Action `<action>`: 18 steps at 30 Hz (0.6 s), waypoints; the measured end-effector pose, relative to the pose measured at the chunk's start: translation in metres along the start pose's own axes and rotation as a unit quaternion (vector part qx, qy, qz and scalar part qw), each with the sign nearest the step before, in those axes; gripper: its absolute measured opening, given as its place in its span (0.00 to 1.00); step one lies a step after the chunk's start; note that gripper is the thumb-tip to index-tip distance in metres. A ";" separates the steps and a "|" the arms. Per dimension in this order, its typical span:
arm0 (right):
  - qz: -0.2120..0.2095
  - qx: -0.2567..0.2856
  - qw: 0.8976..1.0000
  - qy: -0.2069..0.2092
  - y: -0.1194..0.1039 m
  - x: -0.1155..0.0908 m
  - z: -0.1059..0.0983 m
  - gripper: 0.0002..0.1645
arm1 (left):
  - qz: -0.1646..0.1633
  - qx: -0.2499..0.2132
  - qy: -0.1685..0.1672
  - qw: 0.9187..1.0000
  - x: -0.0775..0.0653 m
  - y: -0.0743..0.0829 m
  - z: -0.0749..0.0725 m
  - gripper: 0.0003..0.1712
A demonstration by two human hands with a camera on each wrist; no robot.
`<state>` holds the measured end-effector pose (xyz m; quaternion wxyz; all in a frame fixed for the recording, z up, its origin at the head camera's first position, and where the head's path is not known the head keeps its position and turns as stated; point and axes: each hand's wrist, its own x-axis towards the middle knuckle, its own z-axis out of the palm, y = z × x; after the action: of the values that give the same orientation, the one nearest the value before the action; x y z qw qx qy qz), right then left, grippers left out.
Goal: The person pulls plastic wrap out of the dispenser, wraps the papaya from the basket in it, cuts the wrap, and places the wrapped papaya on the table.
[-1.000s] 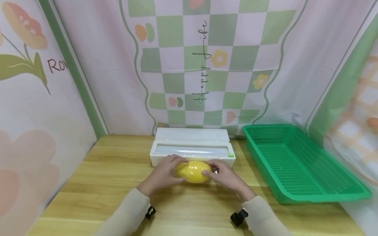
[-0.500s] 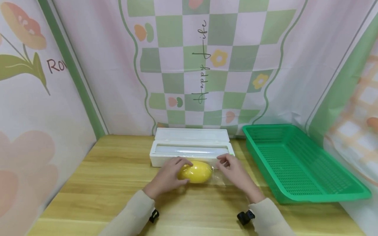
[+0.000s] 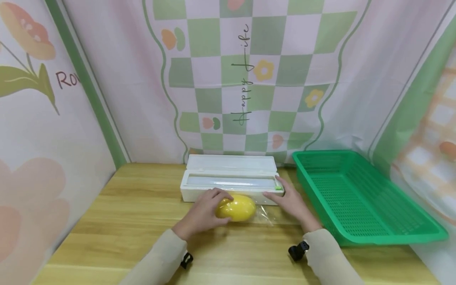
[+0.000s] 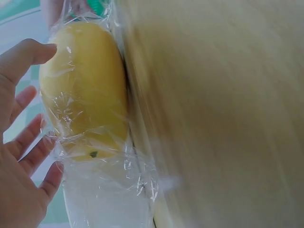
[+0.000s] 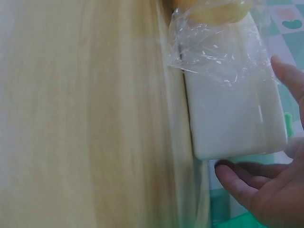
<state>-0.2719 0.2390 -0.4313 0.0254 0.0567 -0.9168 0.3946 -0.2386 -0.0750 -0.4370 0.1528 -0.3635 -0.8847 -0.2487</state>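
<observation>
"Where was the yellow melon (image 3: 236, 208)?"

"It was toward the far edge of the wooden table (image 3: 107, 221), just before the front wall of the white cling film dispenser (image 3: 194, 194). Clear film (image 3: 265, 215) covered it and lay loose beyond its right end."

"And the hands?"

"The left hand (image 3: 203, 211) was spread around the left part of the melon, its fingers only slightly bent. The right hand (image 3: 292, 202) was also spread, thumb and fingers about the dispenser's right end, near the green slider (image 3: 278, 188). Whether it touched the dispenser, I could not tell."

"How was this step to be done well?"

"In my judgement, the left hand had to steady the melon gently, because a strong push could roll it. The right hand needed to hold the dispenser parallel to the far edge, with fingertips away from the loose film, which could easily wrinkle or stick to itself."
</observation>
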 end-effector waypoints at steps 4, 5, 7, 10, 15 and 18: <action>0.001 0.008 1.000 -0.006 0.006 0.002 0.001 0.60 | -0.007 -0.003 -0.009 1.000 0.003 0.003 -0.002 0.31; 0.000 0.009 1.000 -0.006 0.006 0.003 0.001 0.59 | -0.007 -0.002 -0.010 1.000 0.004 0.004 -0.002 0.31; -0.002 0.011 1.000 -0.005 0.008 0.003 0.001 0.59 | -0.005 -0.007 -0.011 1.000 0.006 0.005 -0.003 0.31; -0.002 0.013 1.000 -0.003 0.009 0.004 0.002 0.59 | 0.004 -0.011 -0.011 1.000 0.009 0.008 -0.002 0.30; 0.000 0.024 1.000 0.003 0.009 0.004 0.004 0.58 | 0.019 -0.010 -0.009 1.000 0.017 0.013 0.000 0.29; 0.002 0.029 1.000 0.006 0.010 0.003 0.004 0.58 | 0.033 -0.008 -0.009 0.999 0.027 0.019 0.001 0.27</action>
<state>-0.2764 0.2422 -0.4409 0.0283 0.0537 -0.9049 0.4212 -0.2436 -0.0472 -0.4196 0.1499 -0.3958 -0.8715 -0.2476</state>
